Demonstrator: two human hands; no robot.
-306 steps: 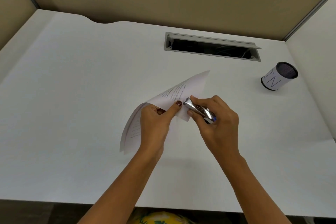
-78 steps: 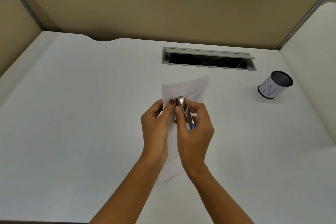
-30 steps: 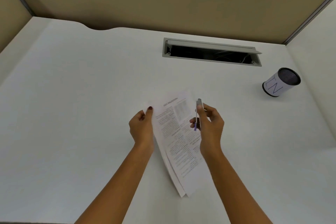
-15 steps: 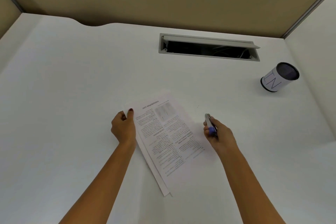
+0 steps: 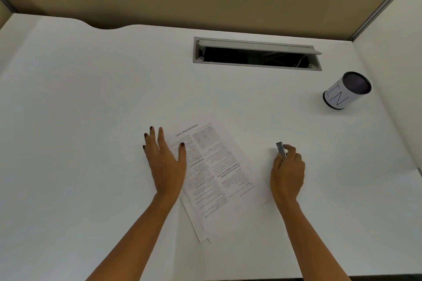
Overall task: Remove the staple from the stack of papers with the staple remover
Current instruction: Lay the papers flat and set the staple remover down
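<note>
A stack of printed papers [image 5: 214, 173] lies flat on the white desk, its sheets slightly fanned apart at the near end. My left hand [image 5: 165, 159] rests open at the stack's left edge, fingers spread, thumb on the top sheet. To the right of the papers, my right hand [image 5: 287, 171] is closed around the silver staple remover [image 5: 280, 149], whose metal tip sticks up above my fingers, low over the desk. No staple is visible.
A white cylindrical cup with a dark mesh rim [image 5: 346, 91] stands at the far right. A grey cable slot [image 5: 257, 53] is open in the desk behind the papers. Beige partition walls close the back and sides.
Both hands have let the papers down flat on the desk. My left hand opened at the stack's edge. My right hand carried the staple remover to the right, away from the papers.
</note>
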